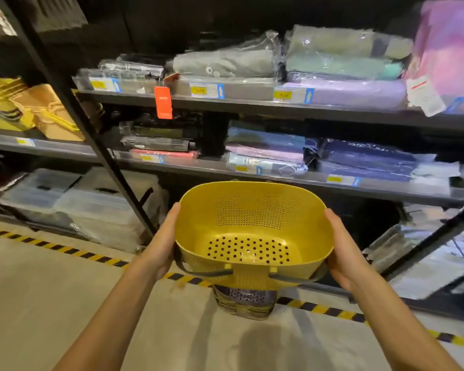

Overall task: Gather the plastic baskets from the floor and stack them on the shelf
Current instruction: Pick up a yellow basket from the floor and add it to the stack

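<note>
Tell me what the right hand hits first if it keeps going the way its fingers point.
Probably the dark edge of the lower shelf, up and ahead of the right hand holding the yellow basket; depth is unclear.

Both forearms bare; sleeves seemingly out of view.

Your single head view looks forward and down, close over the yellow basket (253, 231), facing shelves (252, 103) whose blurred right edge seems nearest.
</note>
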`<action>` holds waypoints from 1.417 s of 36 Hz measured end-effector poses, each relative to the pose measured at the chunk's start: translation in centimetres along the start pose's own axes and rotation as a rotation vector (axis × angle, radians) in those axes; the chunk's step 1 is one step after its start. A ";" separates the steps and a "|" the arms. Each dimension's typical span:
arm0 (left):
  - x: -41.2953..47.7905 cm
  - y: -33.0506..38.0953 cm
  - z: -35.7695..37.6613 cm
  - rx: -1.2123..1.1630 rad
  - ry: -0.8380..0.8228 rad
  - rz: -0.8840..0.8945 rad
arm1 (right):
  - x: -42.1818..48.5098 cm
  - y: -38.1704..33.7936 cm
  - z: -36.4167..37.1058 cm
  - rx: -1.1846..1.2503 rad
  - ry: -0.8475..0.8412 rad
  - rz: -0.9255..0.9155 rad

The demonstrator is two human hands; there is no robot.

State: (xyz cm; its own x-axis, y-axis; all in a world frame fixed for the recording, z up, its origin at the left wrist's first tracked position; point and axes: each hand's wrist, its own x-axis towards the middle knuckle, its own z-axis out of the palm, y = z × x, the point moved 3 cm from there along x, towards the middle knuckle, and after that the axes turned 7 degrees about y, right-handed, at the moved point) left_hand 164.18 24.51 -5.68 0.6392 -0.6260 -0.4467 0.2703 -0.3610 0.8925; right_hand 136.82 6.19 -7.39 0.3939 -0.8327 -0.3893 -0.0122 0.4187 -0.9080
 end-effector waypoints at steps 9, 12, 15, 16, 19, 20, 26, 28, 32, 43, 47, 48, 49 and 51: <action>5.8 -3.1 0.6 0.001 -0.009 -0.094 | 4.4 3.7 0.5 -0.016 0.140 0.134; 8.4 -4.4 0.8 0.009 -0.033 -0.078 | 5.4 5.4 0.7 -0.012 0.121 0.149; 11.3 -6.2 0.9 0.036 -0.047 -0.099 | 6.2 6.8 1.4 -0.058 0.155 0.120; 12.6 -7.2 0.8 0.038 -0.057 -0.099 | 6.6 7.3 1.7 -0.078 0.157 0.095; 16.3 -10.0 1.0 0.048 -0.088 -0.098 | 8.2 8.8 2.8 -0.130 0.161 0.013; 17.5 -11.1 1.0 0.049 -0.098 -0.106 | 8.9 9.7 2.9 -0.104 0.167 0.033; 23.6 -17.6 1.8 0.071 -0.158 -0.112 | 14.0 19.1 1.5 0.085 0.281 0.180; 25.6 -20.4 2.3 0.065 -0.170 -0.140 | 16.1 22.5 0.5 0.098 0.359 0.217; 28.9 -25.9 3.7 0.023 -0.117 -0.197 | 19.8 28.2 -0.6 0.014 0.408 0.278; 37.2 -39.4 3.8 0.019 -0.083 -0.295 | 27.7 41.7 -2.6 0.042 0.354 0.289; 38.3 -42.0 4.5 0.031 -0.069 -0.313 | 29.0 44.5 -3.1 0.088 0.309 0.311; 38.5 -42.7 4.6 0.028 -0.073 -0.318 | 29.2 45.1 -3.3 0.085 0.299 0.316; 38.6 -43.3 4.6 0.023 -0.081 -0.326 | 29.4 45.6 -3.4 0.077 0.287 0.316; 38.8 -44.2 4.7 0.022 -0.068 -0.337 | 29.9 46.6 -3.7 0.048 0.267 0.313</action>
State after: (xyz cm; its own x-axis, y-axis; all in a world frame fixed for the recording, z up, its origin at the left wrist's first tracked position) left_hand 173.66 12.88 -62.73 0.4672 -0.5136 -0.7197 0.4421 -0.5692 0.6932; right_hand 144.64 -0.50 -61.93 0.1259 -0.7244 -0.6778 -0.0478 0.6780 -0.7335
